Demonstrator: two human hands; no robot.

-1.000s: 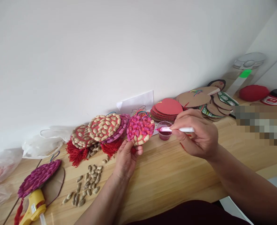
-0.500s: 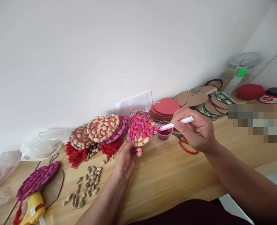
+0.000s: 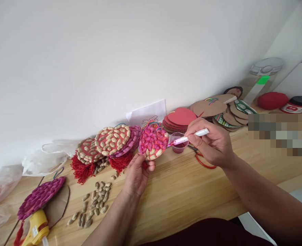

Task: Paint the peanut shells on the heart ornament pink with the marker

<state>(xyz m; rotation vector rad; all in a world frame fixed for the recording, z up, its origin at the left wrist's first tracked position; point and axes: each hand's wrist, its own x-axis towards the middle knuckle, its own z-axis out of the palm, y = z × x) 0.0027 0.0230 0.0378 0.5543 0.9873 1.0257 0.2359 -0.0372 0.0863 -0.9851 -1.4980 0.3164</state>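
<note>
My left hand [image 3: 139, 172] pinches the lower edge of a red disc covered with peanuts [image 3: 154, 142], holding it tilted above the table. Most of its peanuts are bright pink; several at the bottom are still plain tan. A white marker-like pen with a pink tip [image 3: 190, 137] is gripped in my right hand [image 3: 209, 141], its tip at the disc's right edge. Just behind the pen stands a clear plastic cup [image 3: 178, 147] with dark pink liquid. Red-handled scissors [image 3: 203, 162] lie under my right hand, partly hidden.
Finished-looking peanut discs [image 3: 112, 140] with red tassels lean at the wall. Loose peanuts [image 3: 97, 201] lie left of my forearm. A yellow glue gun [image 3: 38, 227] and a purple disc [image 3: 42, 196] are at the left. Red heart-shaped pieces [image 3: 182, 117] and cardboard ovals [image 3: 208, 107] are stacked at the back.
My right hand and the pen have shifted slightly left and down, the tip staying near the disc's right edge. The disc has turned very slightly; my left hand has barely moved.
</note>
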